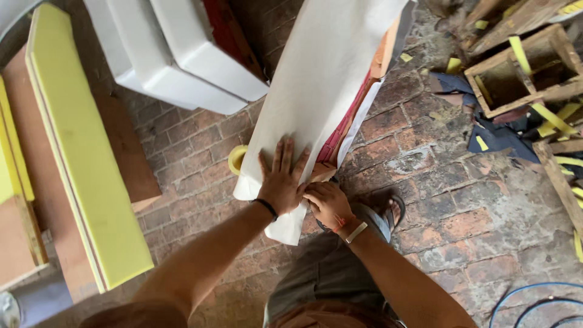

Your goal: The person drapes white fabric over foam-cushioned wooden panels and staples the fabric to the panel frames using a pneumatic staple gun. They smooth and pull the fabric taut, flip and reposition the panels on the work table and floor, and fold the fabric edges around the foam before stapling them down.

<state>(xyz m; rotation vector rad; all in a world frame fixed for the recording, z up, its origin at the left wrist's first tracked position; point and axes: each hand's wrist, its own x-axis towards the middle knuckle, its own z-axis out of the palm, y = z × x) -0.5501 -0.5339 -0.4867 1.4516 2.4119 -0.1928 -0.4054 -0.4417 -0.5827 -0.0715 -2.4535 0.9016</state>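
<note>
On the brick floor [449, 200] at six o'clock, my left hand [280, 182] presses flat, fingers spread, on the white sheet [316, 85] running toward twelve. My right hand [327, 203] pinches its edge, grip clamped. Open bricks lie at three; yellow foam board [79, 146] at nine.

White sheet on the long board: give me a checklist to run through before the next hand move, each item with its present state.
1. Left hand pressed flat on the white sheet, fingers spread: ok.
2. Right hand at the sheet's edge: ok; what its fingers pinch: cannot tell.
3. Sheet smooth under the left hand: ok.
4. Near corner wrapped tight: cannot tell.
5. Yellow tape roll beside the board: ok.
6. Brick floor free of scraps near the wooden crate: not ok.
</note>
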